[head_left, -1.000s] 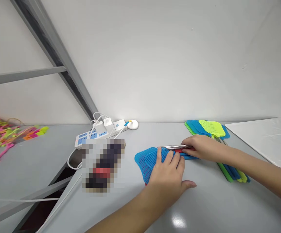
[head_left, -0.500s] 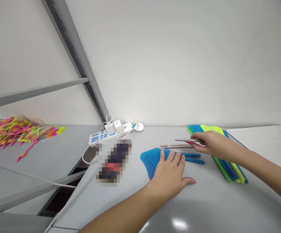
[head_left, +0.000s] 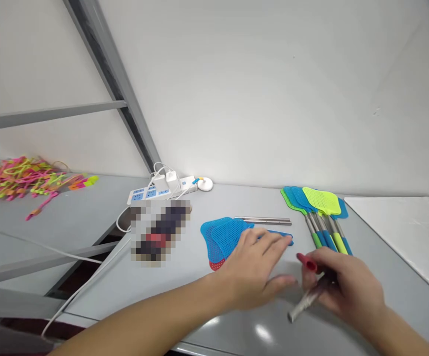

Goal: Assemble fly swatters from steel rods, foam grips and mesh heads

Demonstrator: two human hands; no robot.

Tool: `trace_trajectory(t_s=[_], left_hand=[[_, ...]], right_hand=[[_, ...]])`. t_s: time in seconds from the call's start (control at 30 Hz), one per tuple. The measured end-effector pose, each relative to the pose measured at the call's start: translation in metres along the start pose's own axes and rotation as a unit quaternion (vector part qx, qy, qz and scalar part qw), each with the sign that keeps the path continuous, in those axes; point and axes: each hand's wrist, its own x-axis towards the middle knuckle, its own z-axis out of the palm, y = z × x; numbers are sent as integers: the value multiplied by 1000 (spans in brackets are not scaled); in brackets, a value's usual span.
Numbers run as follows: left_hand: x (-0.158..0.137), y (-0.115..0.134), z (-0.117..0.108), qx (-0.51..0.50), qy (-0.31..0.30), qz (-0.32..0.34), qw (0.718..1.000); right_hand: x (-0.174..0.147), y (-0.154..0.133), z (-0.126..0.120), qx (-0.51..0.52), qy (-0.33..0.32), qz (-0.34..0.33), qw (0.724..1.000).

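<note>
My left hand (head_left: 255,262), its fingers spread, is over the handle side of the blue mesh fly swatter heads (head_left: 229,236). Whether it touches them I cannot tell. A red mesh piece (head_left: 216,265) peeks out below the blue ones, and a blue handle (head_left: 281,236) shows past my fingers. My right hand (head_left: 348,282) is closed around a silver metal rod (head_left: 305,304) and a red hollow handle (head_left: 307,262), its open end towards me. Behind the blue heads lie several metal rods (head_left: 262,220).
Several fly swatters (head_left: 320,207) with green, blue and yellow heads lie at the back right, beside a white sheet (head_left: 400,232). At left are a power strip (head_left: 162,190), a round white device (head_left: 204,184), a pixelated object (head_left: 158,235) and a colourful pile (head_left: 21,180).
My right hand has moved towards me from the rods at the back, carrying a rod and the red handle. My left hand has shifted slightly and lower in view, uncovering more of the blue heads.
</note>
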Motion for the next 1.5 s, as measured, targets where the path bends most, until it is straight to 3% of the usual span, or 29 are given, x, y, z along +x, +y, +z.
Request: trace_trajectory(t_s=[0.1, 0.17, 0.27, 0.4, 0.53, 0.67, 0.77, 0.87, 0.97, 1.07, 1.27, 1.5], left_hand=[[-4, 7, 0, -114, -29, 61, 991], [-4, 8, -2, -152, -58, 54, 985], [-2, 6, -4, -165, -76, 33, 983], [-4, 2, -5, -144, -58, 9, 988], [-6, -3, -6, -128, -52, -69, 988], [-5, -10, -11, -122, -32, -136, 983], [-3, -15, -14, -107, -20, -130, 986], [-3, -16, -15, -83, -19, -108, 990], [-2, -16, -16, -64, -18, -84, 994], [-2, -17, -16, -53, -14, -57, 997], [-2, -23, -22, -43, 26, -36, 998], [-2, -26, -23, -27, 30, -34, 999]], right_hand=[[-4, -12, 9, 90, -5, -42, 995], [-5, -15, 16, 121, -11, -41, 992], [-5, -13, 21, 158, -13, -20, 987], [-1, -8, 15, 233, 67, 30, 970], [17, -2, 2, 362, 186, 170, 897], [44, 7, -7, 434, 155, 284, 841], [54, 10, -2, 470, 161, 350, 794], [49, 8, 11, 512, 178, 367, 756], [37, 3, 23, 546, 145, 387, 729], [29, 0, 26, 565, 136, 381, 719], [32, 0, 16, 592, 185, 356, 699], [39, 0, 17, 634, 145, 387, 654]])
